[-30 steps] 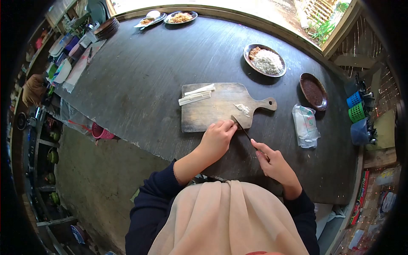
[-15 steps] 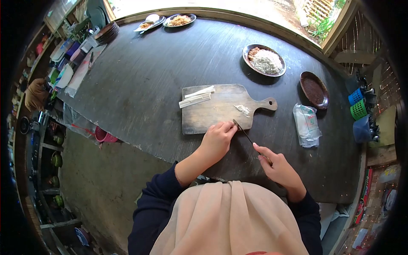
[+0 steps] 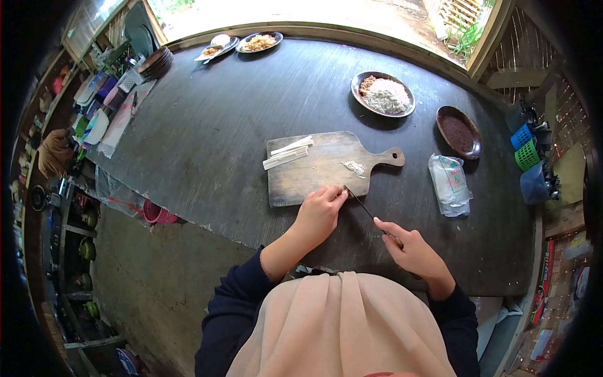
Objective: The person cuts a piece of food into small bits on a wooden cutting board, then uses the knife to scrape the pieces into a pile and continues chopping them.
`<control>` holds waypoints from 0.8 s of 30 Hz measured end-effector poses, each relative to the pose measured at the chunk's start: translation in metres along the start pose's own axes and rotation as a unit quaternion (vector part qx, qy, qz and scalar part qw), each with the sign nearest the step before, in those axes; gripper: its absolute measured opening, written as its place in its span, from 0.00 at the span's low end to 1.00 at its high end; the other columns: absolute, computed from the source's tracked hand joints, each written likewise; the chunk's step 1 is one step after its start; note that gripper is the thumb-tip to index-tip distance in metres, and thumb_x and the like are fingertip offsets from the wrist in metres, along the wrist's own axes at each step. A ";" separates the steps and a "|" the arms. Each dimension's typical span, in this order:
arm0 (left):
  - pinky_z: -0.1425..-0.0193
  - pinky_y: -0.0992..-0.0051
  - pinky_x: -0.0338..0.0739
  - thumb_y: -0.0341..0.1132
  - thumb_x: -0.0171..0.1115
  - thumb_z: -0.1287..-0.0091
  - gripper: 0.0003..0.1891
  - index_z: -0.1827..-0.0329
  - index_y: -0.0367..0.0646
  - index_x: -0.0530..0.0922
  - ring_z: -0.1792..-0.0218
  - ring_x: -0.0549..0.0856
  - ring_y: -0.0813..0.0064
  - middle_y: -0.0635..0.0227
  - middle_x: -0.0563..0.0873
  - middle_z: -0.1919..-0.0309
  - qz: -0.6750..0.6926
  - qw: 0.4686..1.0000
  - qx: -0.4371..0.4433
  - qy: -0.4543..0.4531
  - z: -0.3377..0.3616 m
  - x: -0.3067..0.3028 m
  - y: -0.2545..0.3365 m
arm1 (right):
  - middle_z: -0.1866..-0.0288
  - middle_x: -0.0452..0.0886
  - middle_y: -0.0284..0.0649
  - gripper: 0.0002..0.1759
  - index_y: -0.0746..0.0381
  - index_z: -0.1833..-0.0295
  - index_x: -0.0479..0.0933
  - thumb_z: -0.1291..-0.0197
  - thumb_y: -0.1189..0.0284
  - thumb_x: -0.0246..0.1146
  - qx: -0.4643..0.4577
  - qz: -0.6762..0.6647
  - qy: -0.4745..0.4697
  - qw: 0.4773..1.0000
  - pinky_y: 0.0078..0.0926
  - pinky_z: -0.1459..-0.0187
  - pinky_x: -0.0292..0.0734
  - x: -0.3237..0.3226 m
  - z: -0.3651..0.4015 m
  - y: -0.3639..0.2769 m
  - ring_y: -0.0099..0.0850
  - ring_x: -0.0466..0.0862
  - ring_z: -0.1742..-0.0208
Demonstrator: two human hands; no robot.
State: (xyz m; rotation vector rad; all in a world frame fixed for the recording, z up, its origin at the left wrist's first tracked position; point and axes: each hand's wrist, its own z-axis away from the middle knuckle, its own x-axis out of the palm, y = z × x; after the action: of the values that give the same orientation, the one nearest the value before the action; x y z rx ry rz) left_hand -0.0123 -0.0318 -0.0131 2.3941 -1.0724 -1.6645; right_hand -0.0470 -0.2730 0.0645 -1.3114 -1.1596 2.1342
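Note:
My right hand [image 3: 414, 251] is wrapped round the handle of a knife [image 3: 361, 204], its dark, thin blade slanting up and left. At the blade's tip, my left hand [image 3: 320, 210] has its fingers pinched together over the near edge of a wooden cutting board [image 3: 301, 185]. What those fingers hold is hidden. Several pale white strips [image 3: 289, 154] lie at the board's far left. A small heap of finely chopped white bits [image 3: 355, 168] sits near the handle side, just beyond the knife tip.
Right of the board lie a plastic packet [image 3: 450, 185] and a dark oval dish [image 3: 459, 132]. Behind them stands a plate of white shreds and brown pieces [image 3: 384, 94]. Two food plates, one plate [image 3: 259, 43] nearer the middle, are along the window. Colored baskets [image 3: 526, 152] hang at right.
The view has shifted slightly, so the board and plates appear a little lower and further left. Both hands and the knife keep nearly the same position relative to each other.

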 end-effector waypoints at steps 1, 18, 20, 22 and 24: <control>0.46 0.65 0.76 0.22 0.61 0.43 0.18 0.48 0.39 0.82 0.49 0.81 0.63 0.65 0.81 0.52 0.003 1.000 0.001 0.005 0.000 0.001 0.000 | 0.77 0.75 0.51 0.22 0.56 0.33 0.73 0.31 0.75 0.57 -0.002 0.007 0.002 1.000 0.28 0.68 0.74 0.000 0.001 0.002 0.28 0.72 0.79; 0.46 0.65 0.77 0.21 0.62 0.45 0.19 0.49 0.38 0.82 0.49 0.81 0.61 0.64 0.81 0.52 0.018 1.000 -0.001 -0.006 0.000 -0.001 0.000 | 0.78 0.74 0.52 0.21 0.56 0.33 0.73 0.31 0.75 0.57 -0.022 -0.002 0.033 0.999 0.28 0.68 0.74 0.006 -0.006 0.005 0.30 0.69 0.79; 0.46 0.65 0.77 0.21 0.62 0.45 0.18 0.49 0.38 0.83 0.50 0.81 0.61 0.64 0.81 0.52 0.009 1.000 -0.004 -0.013 -0.001 -0.001 -0.002 | 0.78 0.75 0.52 0.21 0.56 0.33 0.73 0.31 0.75 0.57 0.013 -0.019 0.002 1.000 0.28 0.67 0.74 0.003 -0.008 0.000 0.30 0.71 0.80; 0.46 0.65 0.77 0.21 0.62 0.45 0.18 0.49 0.38 0.83 0.50 0.81 0.61 0.63 0.81 0.53 0.008 1.000 0.001 -0.001 0.000 0.000 -0.001 | 0.80 0.73 0.43 0.21 0.56 0.32 0.72 0.30 0.74 0.55 -0.010 -0.011 0.003 1.000 0.26 0.73 0.72 0.002 -0.005 0.005 0.25 0.70 0.82; 0.46 0.65 0.77 0.21 0.62 0.45 0.18 0.49 0.38 0.83 0.50 0.81 0.61 0.63 0.81 0.53 0.011 1.000 -0.001 0.008 0.000 0.001 -0.002 | 0.82 0.72 0.34 0.21 0.55 0.31 0.72 0.28 0.74 0.54 -0.028 -0.004 -0.003 1.000 0.24 0.78 0.69 0.001 -0.003 0.006 0.20 0.69 0.85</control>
State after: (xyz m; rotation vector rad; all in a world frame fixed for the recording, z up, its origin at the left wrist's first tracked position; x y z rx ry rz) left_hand -0.0113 -0.0307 -0.0146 2.3811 -1.0882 -1.6376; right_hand -0.0440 -0.2748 0.0585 -1.3235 -1.2337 2.1153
